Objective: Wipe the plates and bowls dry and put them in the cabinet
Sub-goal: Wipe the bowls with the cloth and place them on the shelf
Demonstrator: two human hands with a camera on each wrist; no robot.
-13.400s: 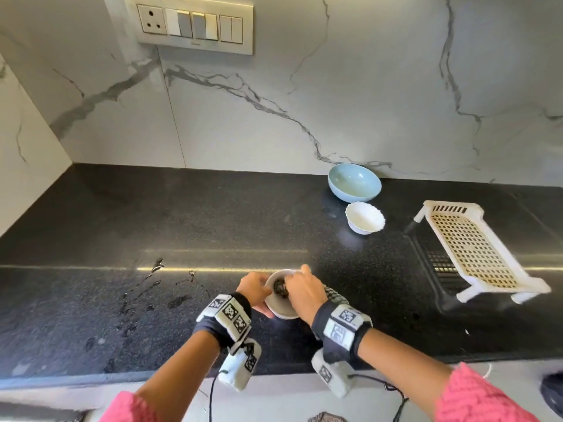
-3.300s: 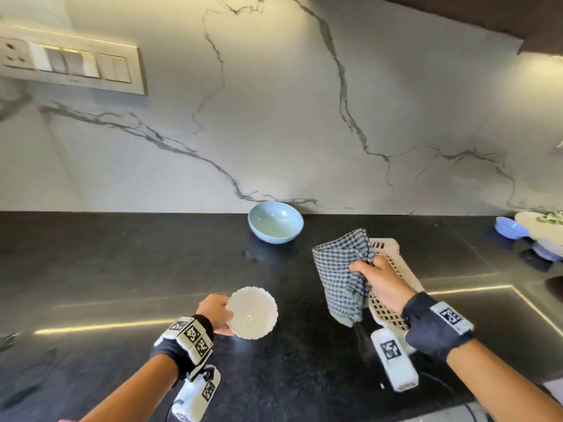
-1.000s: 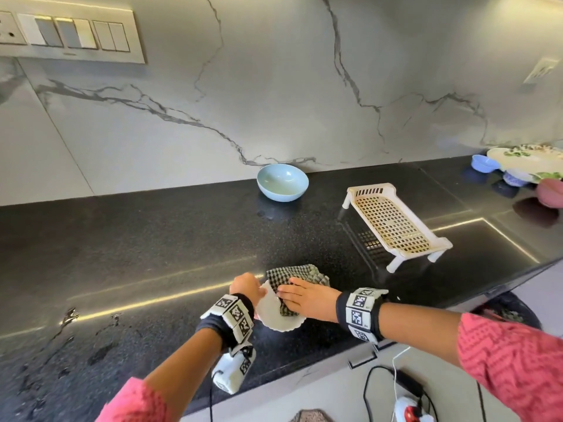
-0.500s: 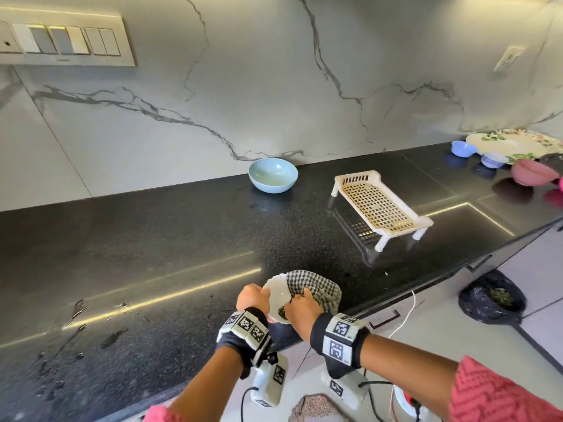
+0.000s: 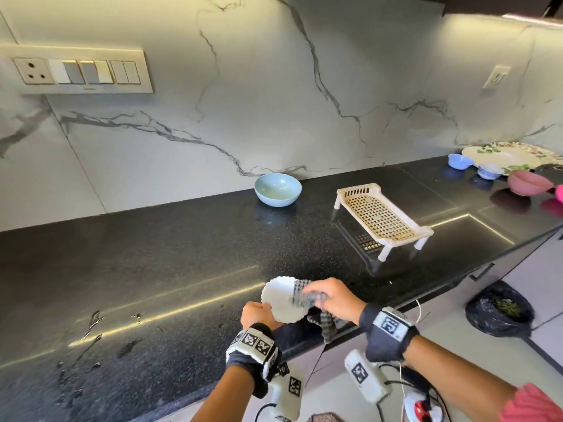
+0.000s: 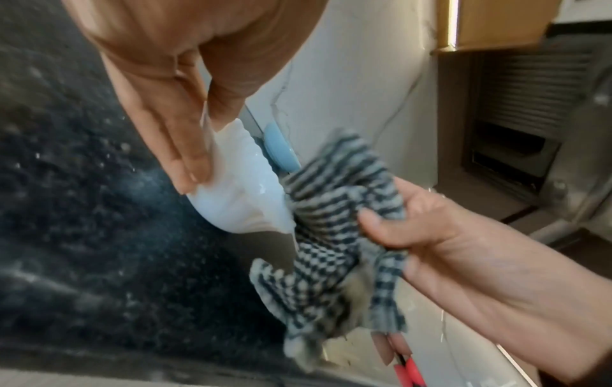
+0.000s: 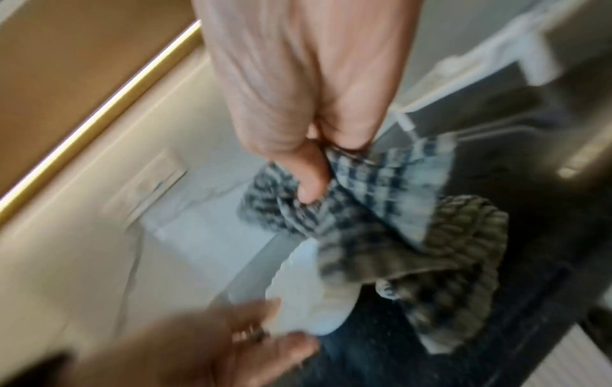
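A small white scalloped bowl is tilted over the counter's front edge. My left hand pinches its rim, thumb inside and fingers under it. My right hand grips a black-and-white checked cloth against the bowl's right side; the cloth's loose end hangs below. In the right wrist view the cloth covers part of the bowl. A light blue bowl sits at the back by the marble wall.
A cream slatted drying rack stands right of centre on the black counter. A flowered plate, small blue bowls and a pink bowl lie far right. Water spots wet the counter's left. A black bin bag sits on the floor.
The bowl has turned more upright in my left hand. My right hand has drawn the cloth from inside the bowl to its right rim. The view has swung slightly left.
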